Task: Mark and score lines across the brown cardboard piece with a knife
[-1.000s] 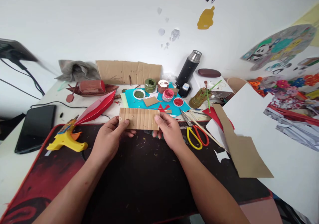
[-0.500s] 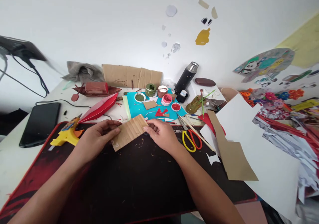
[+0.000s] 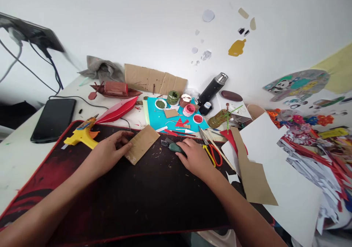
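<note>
My left hand [image 3: 117, 148] pinches the left edge of a small rectangle of brown cardboard [image 3: 144, 143] between thumb and fingers, just above the dark desk mat [image 3: 137, 199]. To the right of it, my right hand [image 3: 194, 155] is closed around the green handle of a utility knife [image 3: 173, 146]. The knife's blade end points left at the cardboard, with a small gap between them. Scissors [image 3: 211, 154] with yellow and red handles lie just beyond my right hand. A yellow glue gun [image 3: 84, 134] lies beside my left forearm.
Open paint jars [image 3: 173, 97] stand on a blue sheet [image 3: 154, 119] at the back. A red paper boat [image 3: 118, 110], a phone [image 3: 53, 120] and a painted boat model [image 3: 115, 89] are to the left. Cut cardboard [image 3: 260, 181] and white paper [image 3: 291, 188] lie at right.
My right hand has let go of the cardboard and moved right, and now grips the utility knife. The cardboard stays in my left hand, turned flatter. The camera view has shifted.
</note>
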`<act>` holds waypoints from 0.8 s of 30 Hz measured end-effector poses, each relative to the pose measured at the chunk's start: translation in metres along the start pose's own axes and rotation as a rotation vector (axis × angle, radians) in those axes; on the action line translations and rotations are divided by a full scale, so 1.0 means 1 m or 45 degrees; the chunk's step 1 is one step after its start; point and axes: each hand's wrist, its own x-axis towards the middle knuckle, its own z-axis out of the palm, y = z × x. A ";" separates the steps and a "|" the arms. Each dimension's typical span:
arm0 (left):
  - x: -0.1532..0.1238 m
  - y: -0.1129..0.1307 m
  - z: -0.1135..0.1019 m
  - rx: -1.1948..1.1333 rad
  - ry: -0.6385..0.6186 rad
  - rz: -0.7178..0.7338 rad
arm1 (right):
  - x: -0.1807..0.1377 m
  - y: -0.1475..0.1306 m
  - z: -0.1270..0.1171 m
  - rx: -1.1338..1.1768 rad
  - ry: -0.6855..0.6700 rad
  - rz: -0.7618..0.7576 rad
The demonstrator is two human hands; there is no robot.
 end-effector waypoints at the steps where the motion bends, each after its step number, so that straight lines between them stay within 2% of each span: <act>1: 0.001 0.000 -0.002 -0.017 -0.045 -0.014 | -0.001 -0.001 0.000 0.043 0.022 0.007; 4: 0.003 0.003 -0.004 -0.097 -0.168 -0.082 | -0.004 -0.006 -0.004 0.310 0.114 0.094; 6: 0.003 0.005 -0.003 -0.141 -0.197 -0.100 | -0.006 -0.012 -0.007 0.581 0.101 0.192; 10: 0.001 0.007 0.002 -0.136 -0.168 -0.080 | -0.007 -0.029 -0.008 1.122 -0.177 0.343; 13: 0.000 0.006 0.004 -0.125 -0.151 -0.059 | -0.004 -0.038 -0.007 1.316 -0.313 0.357; 19: 0.000 0.003 0.004 -0.228 -0.180 -0.063 | 0.011 -0.052 -0.014 1.293 -0.439 0.290; 22: -0.002 0.002 0.005 -0.237 -0.168 -0.051 | 0.021 -0.061 -0.018 1.117 -0.434 0.208; 24: -0.002 0.000 0.006 -0.235 -0.157 -0.038 | 0.027 -0.066 -0.020 0.909 -0.357 0.140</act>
